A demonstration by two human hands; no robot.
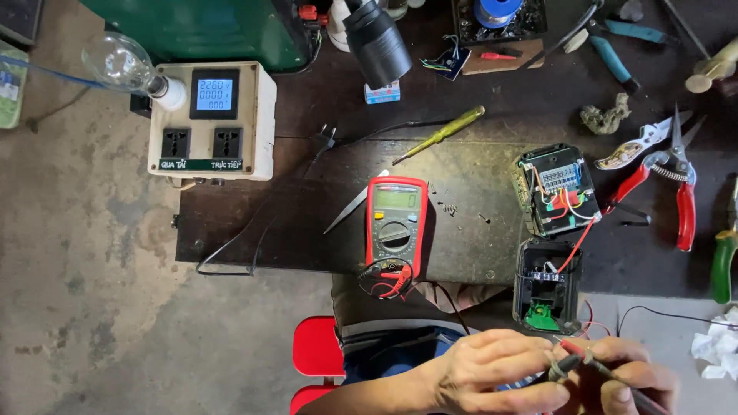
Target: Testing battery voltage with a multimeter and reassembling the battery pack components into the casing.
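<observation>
My left hand (492,370) and my right hand (632,383) meet at the bottom right, below the bench edge. Together they pinch two meter probes: a black-tipped probe (563,369) under my left fingers and a red probe (573,348) by my right fingers. Their leads run back to a red multimeter (396,223) lying flat on the dark bench (307,230). Just above my hands lies an opened black plastic case: one half (547,296) with a green part inside, the other half (557,188) showing a circuit board and red wires.
On the bench lie small screws (450,207), a yellow screwdriver (442,134), a metal blade (354,204), red-handled shears (680,192) and a green-handled tool (723,265). A white socket box (211,119) with a clear bulb (119,61) sits at the left. A red stool (317,346) is under me.
</observation>
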